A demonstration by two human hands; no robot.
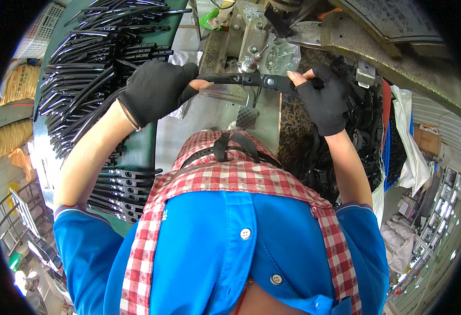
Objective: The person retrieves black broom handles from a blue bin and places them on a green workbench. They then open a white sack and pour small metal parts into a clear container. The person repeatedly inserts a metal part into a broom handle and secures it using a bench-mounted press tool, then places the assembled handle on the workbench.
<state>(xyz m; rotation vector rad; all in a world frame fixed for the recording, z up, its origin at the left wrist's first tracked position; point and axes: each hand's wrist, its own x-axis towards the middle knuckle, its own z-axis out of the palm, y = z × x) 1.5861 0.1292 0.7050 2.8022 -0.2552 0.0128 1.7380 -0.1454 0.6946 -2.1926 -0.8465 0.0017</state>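
Observation:
My left hand (pixel 154 90), in a black fingerless glove, is closed around a long black metal arm (pixel 251 80), its thumb laid along it. The arm lies level in front of the machine's metal head (pixel 249 64), with a shiny round rivet near its right end. That right end is pinched between the fingers of my right hand (pixel 322 97), gloved the same way. A dark rod runs from behind my left wrist toward the lower left; I cannot tell whether it belongs to the same piece.
A green-topped table (pixel 163 63) on the left carries a heap of long black arms (pixel 83 79). Small metal pieces lie in a clear tray (pixel 283 56) behind the machine head. Black parts (pixel 320 163) are piled at the right. The machine's heavy metal frame (pixel 346 34) overhangs the far right.

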